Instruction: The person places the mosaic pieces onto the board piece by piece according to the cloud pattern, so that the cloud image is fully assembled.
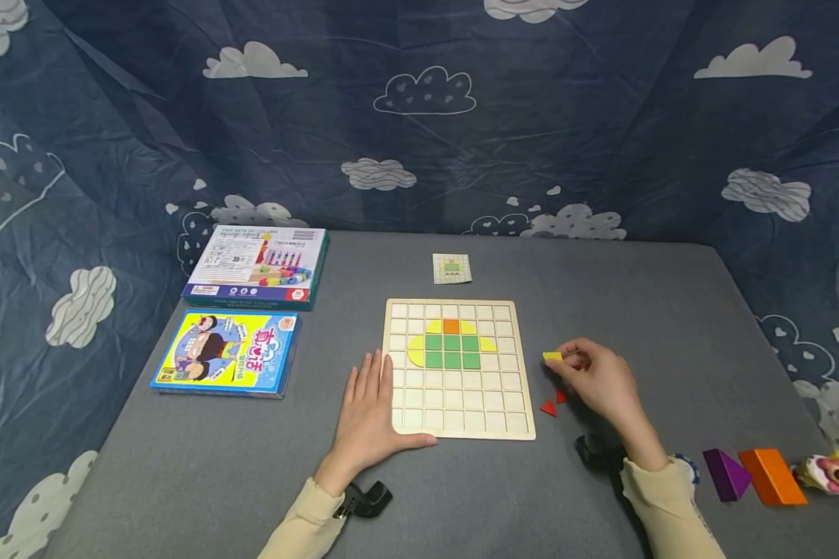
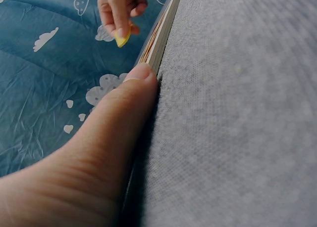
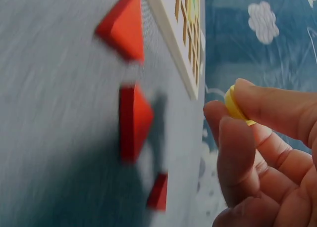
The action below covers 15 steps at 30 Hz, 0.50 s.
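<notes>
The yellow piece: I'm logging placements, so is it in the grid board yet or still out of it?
Out. The right hand pinches the yellow piece beside the board, clear of its cells.

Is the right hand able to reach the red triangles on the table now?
Probably yes. The red triangles lie on bare table just beside the right hand, nothing between, but its fingers already pinch a yellow piece.

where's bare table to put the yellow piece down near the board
Bare table lies right of the board, beyond the right hand, and between board and card. It's crowded at the red triangles by the board's lower right corner.
</notes>
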Available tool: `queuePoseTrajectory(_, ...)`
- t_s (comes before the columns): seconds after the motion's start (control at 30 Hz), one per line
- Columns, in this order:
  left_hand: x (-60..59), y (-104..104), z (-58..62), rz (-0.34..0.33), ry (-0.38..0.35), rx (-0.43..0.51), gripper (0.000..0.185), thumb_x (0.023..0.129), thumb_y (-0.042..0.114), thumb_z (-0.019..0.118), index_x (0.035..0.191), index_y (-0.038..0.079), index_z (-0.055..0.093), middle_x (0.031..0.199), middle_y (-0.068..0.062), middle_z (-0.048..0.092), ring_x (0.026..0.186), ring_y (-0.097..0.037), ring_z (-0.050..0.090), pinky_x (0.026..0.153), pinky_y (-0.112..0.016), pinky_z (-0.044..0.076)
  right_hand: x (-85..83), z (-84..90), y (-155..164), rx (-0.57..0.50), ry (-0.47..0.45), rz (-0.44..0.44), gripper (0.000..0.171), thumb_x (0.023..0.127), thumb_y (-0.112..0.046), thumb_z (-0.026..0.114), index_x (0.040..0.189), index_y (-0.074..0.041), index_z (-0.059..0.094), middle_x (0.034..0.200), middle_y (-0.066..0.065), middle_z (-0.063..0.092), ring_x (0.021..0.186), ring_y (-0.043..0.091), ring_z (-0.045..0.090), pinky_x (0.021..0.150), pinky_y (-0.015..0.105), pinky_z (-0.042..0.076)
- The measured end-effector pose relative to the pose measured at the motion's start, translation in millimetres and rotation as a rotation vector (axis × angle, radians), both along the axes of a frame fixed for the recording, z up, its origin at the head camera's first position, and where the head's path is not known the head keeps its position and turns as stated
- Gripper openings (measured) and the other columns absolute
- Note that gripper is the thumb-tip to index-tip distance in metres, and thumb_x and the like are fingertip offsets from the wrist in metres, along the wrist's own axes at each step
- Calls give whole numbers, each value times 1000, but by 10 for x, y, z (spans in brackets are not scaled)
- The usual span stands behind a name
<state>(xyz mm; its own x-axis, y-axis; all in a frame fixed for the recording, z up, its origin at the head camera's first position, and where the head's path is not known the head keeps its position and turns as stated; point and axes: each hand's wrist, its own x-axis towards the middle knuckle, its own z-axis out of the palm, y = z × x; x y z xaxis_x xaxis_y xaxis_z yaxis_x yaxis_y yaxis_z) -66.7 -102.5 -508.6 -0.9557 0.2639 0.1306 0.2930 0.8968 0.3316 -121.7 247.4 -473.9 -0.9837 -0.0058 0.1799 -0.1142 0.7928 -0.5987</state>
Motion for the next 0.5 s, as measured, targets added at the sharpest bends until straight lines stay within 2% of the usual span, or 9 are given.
queuePoseTrajectory(0.27,5,2,12,0,-5,0,136,58,84,62,149,-5,13,155,-22,11,142,-32,4,112,-49,5,-74,201,-361,-59,-119,79,24,86,-19,72,102,-2,65,78,7,68,45,14,57,40,33,43)
queuePoseTrajectory(0.5,5,7,30,2,-18,-4,136,58,84,62,149,-5,13,155,-22,11,142,-32,3,112,-48,5,-117,213,-525,-44,-72,180,19,84,-12,72,101,-3,69,75,2,63,48,12,52,41,31,39)
